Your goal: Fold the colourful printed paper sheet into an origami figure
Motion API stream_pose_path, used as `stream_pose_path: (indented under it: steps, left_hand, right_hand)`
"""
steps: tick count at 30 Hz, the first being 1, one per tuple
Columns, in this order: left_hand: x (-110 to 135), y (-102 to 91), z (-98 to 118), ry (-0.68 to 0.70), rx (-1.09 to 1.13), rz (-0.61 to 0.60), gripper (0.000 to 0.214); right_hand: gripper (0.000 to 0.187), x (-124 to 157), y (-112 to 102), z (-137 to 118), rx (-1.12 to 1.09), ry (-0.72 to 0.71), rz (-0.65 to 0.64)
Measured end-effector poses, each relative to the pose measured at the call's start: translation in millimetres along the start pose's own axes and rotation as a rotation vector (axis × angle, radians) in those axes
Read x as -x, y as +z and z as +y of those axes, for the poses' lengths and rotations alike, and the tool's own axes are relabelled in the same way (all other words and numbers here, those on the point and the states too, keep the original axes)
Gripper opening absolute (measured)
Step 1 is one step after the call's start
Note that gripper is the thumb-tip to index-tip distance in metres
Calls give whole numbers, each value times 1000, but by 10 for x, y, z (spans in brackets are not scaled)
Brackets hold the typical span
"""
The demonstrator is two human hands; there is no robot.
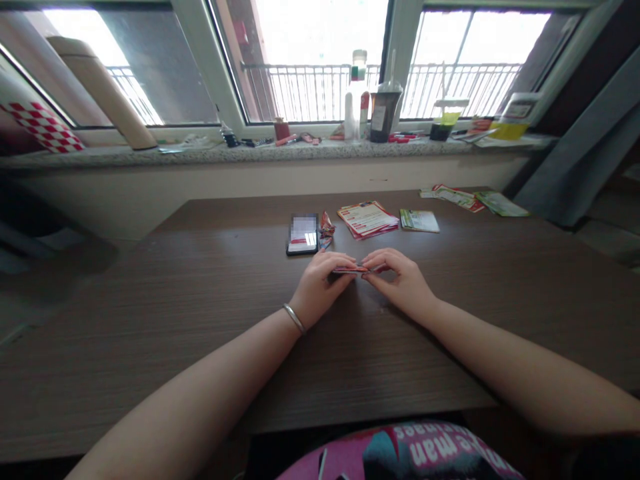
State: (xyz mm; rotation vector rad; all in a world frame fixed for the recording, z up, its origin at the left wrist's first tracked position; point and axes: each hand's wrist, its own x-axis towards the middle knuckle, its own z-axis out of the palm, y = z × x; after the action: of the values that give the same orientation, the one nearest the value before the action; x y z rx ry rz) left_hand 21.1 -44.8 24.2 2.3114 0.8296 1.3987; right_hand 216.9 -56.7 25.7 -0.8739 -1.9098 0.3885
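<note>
Over the middle of the brown table [225,293], both hands come together at a thin, flat, reddish card [351,270] seen nearly edge-on. Thumb below and fingers on top, my left hand [325,273] pinches its left part; a silver bangle is on that wrist. The fingertips of my right hand [397,277] close on its right end. Whether it is one card or a thin stack, I cannot tell. Just beyond my left hand lie a phone [303,235] and a crumpled, colourful wrapper [327,230]. Farther back is a pile of red-and-white printed cards [367,219].
Right of the pile lies a green-and-white card stack [419,221]. More printed cards [457,197] are spread at the far right corner. On the windowsill [200,155] stand a beige tumbler [107,97], a dark drink cup [384,113] and several bottles and small items.
</note>
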Motion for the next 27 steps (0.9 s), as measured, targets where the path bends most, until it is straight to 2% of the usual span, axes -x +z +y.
stream_pose_path:
  steps: [7, 14, 21, 27]
  left_hand:
    - [4, 2, -50, 3, 46, 4, 6]
    - [15, 10, -80, -10, 90, 24, 7]
    - [13, -19, -42, 11, 40, -6, 12]
    - [25, -59, 8, -19, -32, 15, 12]
  right_hand:
    - [3, -14, -11, 12, 74, -59, 10]
    - [9, -19, -40, 5, 50, -99, -11]
    - [8, -17, -52, 9, 92, -104, 14]
    - [9, -12, -61, 24, 106, -87, 10]
